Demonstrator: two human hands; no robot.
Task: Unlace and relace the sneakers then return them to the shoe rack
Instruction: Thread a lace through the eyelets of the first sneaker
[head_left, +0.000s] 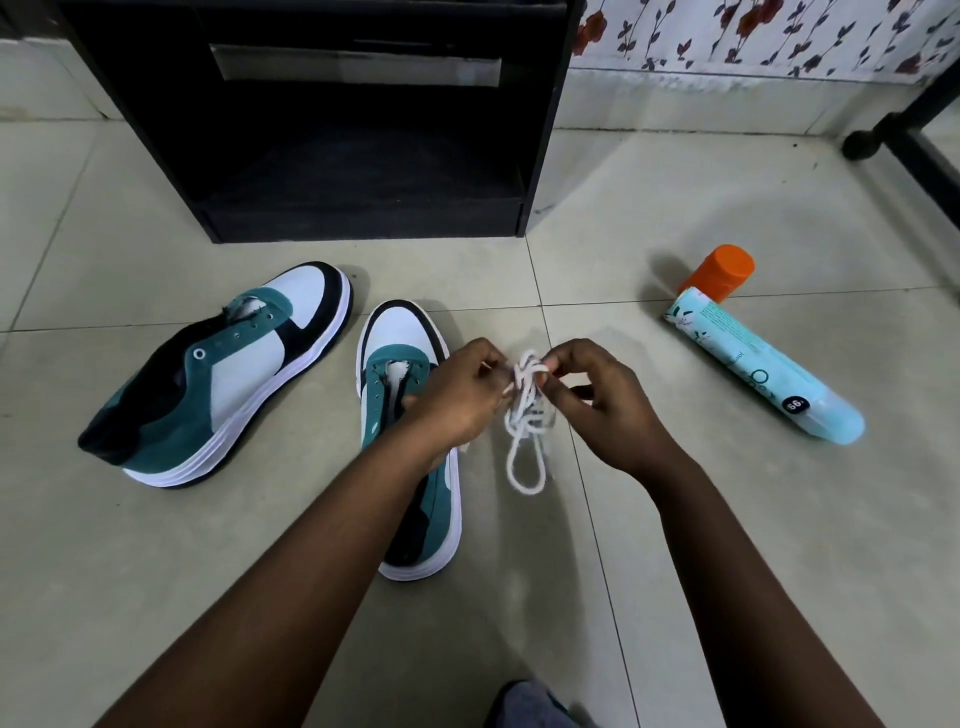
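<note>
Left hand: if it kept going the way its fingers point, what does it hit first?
Probably the right hand. The left hand points rightward at the tangled white lace both hands pinch; beyond that lies the right hand's fingers, though depth is unclear.

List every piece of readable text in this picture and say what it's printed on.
"56" in white on a black round badge, on the light blue spray can lying on the floor.
The can's large lettering and fine print: too blurred to read.
Sneakers, white lace, black shoe rack: no text visible.

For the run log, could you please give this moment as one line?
step: untangling white lace | left hand: pinches lace | right hand: pinches lace | sneakers: unlaced, on floor | rack: no shoes
</note>
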